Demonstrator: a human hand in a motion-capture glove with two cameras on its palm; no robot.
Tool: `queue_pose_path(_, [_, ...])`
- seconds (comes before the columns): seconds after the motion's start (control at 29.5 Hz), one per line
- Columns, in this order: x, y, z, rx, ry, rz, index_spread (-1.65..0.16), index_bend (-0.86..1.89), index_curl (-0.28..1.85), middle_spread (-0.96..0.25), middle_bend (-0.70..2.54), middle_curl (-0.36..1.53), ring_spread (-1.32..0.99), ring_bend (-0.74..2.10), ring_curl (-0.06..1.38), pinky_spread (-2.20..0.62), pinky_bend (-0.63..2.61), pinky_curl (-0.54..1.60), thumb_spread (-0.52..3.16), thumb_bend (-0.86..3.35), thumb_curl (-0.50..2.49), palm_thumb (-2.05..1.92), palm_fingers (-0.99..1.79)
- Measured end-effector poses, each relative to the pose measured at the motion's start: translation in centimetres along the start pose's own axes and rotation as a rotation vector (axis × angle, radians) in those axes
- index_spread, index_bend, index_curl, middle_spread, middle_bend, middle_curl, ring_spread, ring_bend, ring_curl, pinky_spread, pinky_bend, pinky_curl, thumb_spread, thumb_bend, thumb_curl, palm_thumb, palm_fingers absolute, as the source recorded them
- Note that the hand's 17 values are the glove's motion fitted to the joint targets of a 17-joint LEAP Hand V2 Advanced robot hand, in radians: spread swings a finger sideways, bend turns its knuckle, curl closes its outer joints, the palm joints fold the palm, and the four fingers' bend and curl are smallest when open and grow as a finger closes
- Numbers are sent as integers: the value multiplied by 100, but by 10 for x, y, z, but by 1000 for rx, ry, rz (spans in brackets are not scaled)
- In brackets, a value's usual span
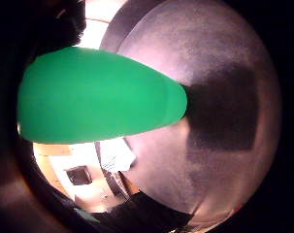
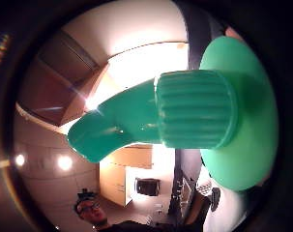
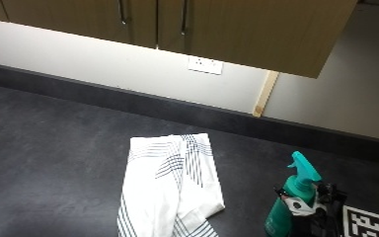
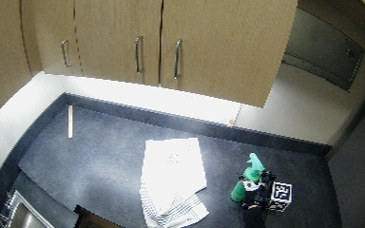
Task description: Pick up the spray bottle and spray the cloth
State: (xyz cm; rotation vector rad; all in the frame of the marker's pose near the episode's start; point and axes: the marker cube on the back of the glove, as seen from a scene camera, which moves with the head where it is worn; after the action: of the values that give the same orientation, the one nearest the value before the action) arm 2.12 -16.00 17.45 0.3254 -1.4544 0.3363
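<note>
We find the spray bottle (image 3: 286,207) upright on the dark counter (image 3: 52,148), at about 4 o'clock from the striped cloth (image 3: 170,187) and apart from it. Our gloved right hand (image 3: 311,212) wraps its neck. We judge it rigid, smooth plastic, weight depending on fill; the ribbed collar below the trigger suits best.

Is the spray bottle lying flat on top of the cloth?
No, the spray bottle stands upright beside the cloth, apart from it.
</note>
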Motion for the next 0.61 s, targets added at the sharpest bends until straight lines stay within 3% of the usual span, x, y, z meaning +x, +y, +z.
queue_pose_path(0.2, [-20, -2, -8, 25, 11, -41, -29, 15, 36, -4, 30, 42, 1, 34, 36, 11, 31, 27, 81, -2, 60, 107, 78])
queue_pose_path(0.61, [-147, 16, -20, 106, -63, -231, -27, 12, 35, -3, 28, 43, 0, 36, 39, 8, 36, 31, 76, -2, 63, 107, 84])
